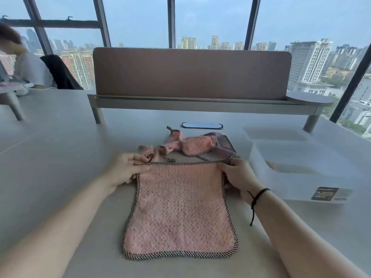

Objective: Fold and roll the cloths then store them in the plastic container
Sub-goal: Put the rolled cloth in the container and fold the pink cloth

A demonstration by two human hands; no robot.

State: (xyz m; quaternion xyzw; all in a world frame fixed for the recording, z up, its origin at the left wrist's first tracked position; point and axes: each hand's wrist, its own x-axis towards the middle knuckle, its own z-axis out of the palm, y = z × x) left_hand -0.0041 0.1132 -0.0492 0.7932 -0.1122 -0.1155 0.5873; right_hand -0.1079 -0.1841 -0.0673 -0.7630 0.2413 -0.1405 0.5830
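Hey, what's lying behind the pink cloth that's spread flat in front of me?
Behind the flat pink cloth, a crumpled heap of cloths, pink and greyish, lies on the table. How many there are cannot be told; they overlap, and the hands cover the near edge.

Both hands, left [125, 167] and right [239, 175], pinch the far corners of a pink cloth [180, 213] lying flat on the surface [60, 157], clear plastic container [301, 169] just right

desk divider [191, 72], seated person [30, 66], city skyline [313, 59]
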